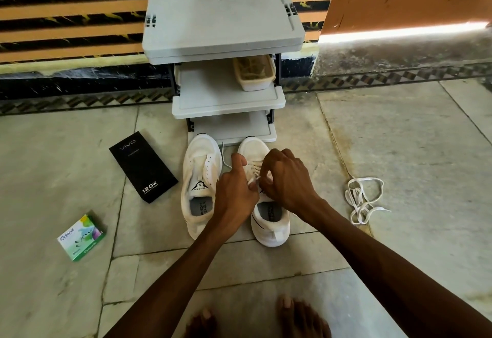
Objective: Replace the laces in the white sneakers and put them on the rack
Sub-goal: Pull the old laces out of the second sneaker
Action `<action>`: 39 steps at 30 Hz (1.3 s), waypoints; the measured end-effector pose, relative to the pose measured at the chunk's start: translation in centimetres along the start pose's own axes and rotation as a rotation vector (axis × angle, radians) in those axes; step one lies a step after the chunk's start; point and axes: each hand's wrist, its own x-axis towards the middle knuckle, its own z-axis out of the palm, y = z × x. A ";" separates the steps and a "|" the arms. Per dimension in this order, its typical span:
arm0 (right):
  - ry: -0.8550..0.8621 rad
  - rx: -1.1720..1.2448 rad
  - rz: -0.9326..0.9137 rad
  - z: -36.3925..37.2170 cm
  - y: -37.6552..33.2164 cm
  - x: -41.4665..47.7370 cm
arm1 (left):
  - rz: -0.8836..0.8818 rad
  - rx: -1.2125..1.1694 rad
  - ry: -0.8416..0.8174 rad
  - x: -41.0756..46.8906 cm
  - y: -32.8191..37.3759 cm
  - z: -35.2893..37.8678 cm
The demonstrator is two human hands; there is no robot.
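Two white sneakers stand side by side on the floor in front of the grey rack (228, 100). The left sneaker (199, 175) has empty eyelets and no lace. Over the right sneaker (269, 220) both my hands work at its white lace (253, 181). My left hand (235, 180) pinches the lace near the tongue. My right hand (286, 178) curls over the eyelets and grips the lace too; most of the lacing is hidden under my fingers. A lace end (224, 159) trails between the two shoes. A loose white lace (363, 199) lies tangled on the floor to the right.
A black phone box (142, 167) lies left of the sneakers, and a small green and white box (81, 236) sits farther left. A beige basket (254, 71) stands on the rack's middle shelf. My bare feet (292, 316) are at the bottom edge. A wall is behind the rack.
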 end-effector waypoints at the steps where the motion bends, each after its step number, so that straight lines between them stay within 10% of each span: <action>1: 0.036 0.114 0.061 0.1 0.2 -0.1 | 0.001 0.003 0.000 0.0 0.0 0.0; 11: 0.152 1.714 1.036 -1.7 2.5 0.7 | -0.005 0.038 -0.002 0.1 -0.2 -0.1; 16: 0.204 2.142 1.027 -1.6 3.9 1.2 | -0.001 0.025 0.004 0.0 -0.1 0.0; 19: 0.150 1.997 0.900 -1.8 2.6 1.6 | -0.011 0.024 0.002 0.1 -0.3 0.0; 25: -0.128 0.405 0.247 -1.9 0.3 1.1 | -0.022 0.002 -0.006 0.1 -0.3 0.0; 28: -0.287 -0.026 0.084 -1.3 -1.2 0.7 | -0.032 -0.017 -0.016 0.1 -0.2 -0.1; 33: -0.243 -0.010 0.079 -0.9 -1.2 0.4 | -0.043 -0.036 -0.024 0.1 -0.2 -0.2; 39: 0.229 0.778 0.530 -0.8 1.5 -0.1 | -0.042 -0.009 -0.005 0.0 -0.7 0.0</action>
